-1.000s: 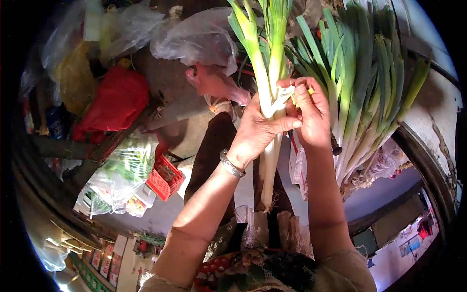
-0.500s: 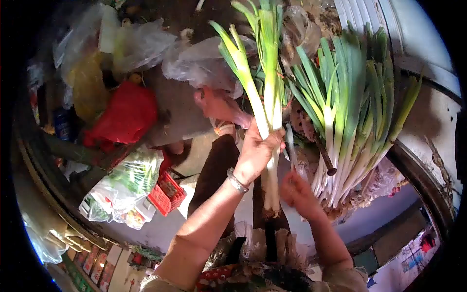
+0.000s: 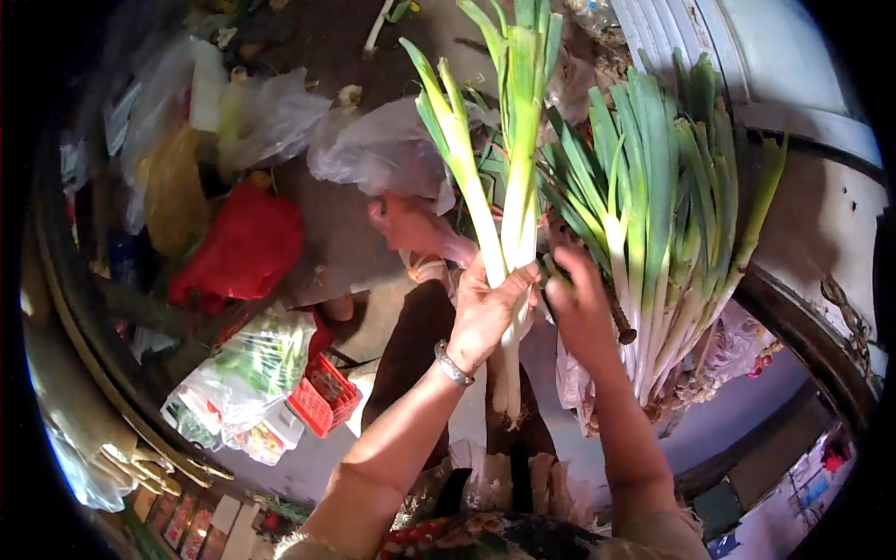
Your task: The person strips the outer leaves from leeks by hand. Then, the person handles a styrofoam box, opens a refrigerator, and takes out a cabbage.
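Left hand [image 3: 485, 314]: grip is clasping long, slender green-and-white leeks [image 3: 518, 201] by their pale shafts. Right hand [image 3: 581, 313]: is hovering just beside; cannot tell whether grip is holding anything.

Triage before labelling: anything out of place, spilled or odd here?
Yes: a pale stalk lies loose at the top of the view, well apart from the leek bundle. Crumpled plastic bags are strewn near it, which looks untidy. The leeks in the left hand show nothing clearly odd.
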`<act>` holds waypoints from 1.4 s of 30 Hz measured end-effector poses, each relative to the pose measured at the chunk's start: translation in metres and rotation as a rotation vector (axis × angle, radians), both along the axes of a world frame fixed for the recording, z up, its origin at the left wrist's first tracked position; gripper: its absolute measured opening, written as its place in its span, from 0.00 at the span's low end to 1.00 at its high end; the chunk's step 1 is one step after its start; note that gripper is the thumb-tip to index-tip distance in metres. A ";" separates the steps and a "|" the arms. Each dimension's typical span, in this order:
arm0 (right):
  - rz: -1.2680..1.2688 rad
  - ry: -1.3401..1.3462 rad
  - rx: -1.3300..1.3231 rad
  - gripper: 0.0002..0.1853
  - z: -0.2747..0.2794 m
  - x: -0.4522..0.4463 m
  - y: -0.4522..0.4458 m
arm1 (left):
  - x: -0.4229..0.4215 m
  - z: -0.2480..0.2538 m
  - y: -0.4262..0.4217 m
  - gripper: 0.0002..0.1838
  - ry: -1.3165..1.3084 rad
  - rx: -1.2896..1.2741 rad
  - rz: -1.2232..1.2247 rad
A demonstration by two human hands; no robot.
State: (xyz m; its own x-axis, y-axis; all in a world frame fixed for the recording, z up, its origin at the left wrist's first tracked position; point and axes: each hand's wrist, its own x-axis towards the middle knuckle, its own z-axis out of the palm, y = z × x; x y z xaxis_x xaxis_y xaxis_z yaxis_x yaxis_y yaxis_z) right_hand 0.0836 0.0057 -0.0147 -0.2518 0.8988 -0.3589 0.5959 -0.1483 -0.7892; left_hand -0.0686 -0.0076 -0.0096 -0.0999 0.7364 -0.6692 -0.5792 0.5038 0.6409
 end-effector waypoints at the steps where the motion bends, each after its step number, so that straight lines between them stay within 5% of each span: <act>1: -0.109 0.107 -0.036 0.20 -0.004 -0.005 0.016 | -0.001 0.004 0.002 0.06 -0.033 -0.015 -0.007; 6: -0.516 1.143 -0.803 0.26 -0.051 -0.033 0.115 | -0.005 0.010 -0.005 0.08 -0.354 -0.037 -0.094; 12: -0.513 1.426 -0.866 0.18 -0.025 -0.063 0.153 | -0.012 0.013 -0.011 0.16 -0.498 -0.015 -0.171; 14: -0.510 1.717 -1.112 0.16 -0.030 -0.071 0.153 | -0.015 0.015 -0.010 0.16 -0.574 0.031 -0.147; 16: -0.520 1.719 -1.114 0.14 -0.033 -0.071 0.151 | -0.020 0.015 -0.010 0.16 -0.577 0.010 -0.147; 19: -0.625 1.276 -0.530 0.11 -0.021 -0.068 0.141 | -0.019 0.015 -0.011 0.16 -0.566 0.022 -0.162; 30: -0.467 1.470 -0.916 0.14 -0.031 -0.062 0.168 | -0.023 0.011 -0.013 0.24 -0.567 0.015 -0.187; 32: -0.341 1.921 -1.155 0.12 -0.038 -0.067 0.166 | -0.021 0.008 -0.015 0.25 -0.589 0.033 -0.196; 36: -0.505 1.641 -1.056 0.13 -0.034 -0.061 0.165 | -0.023 0.015 -0.011 0.26 -0.614 0.013 -0.186; 39: -0.742 1.328 -0.652 0.12 -0.034 -0.073 0.146 | -0.025 0.020 -0.004 0.24 -0.586 -0.013 -0.164; 42: -0.768 1.389 -0.620 0.18 -0.046 -0.074 0.136 | -0.020 0.017 -0.005 0.19 -0.451 -0.031 -0.127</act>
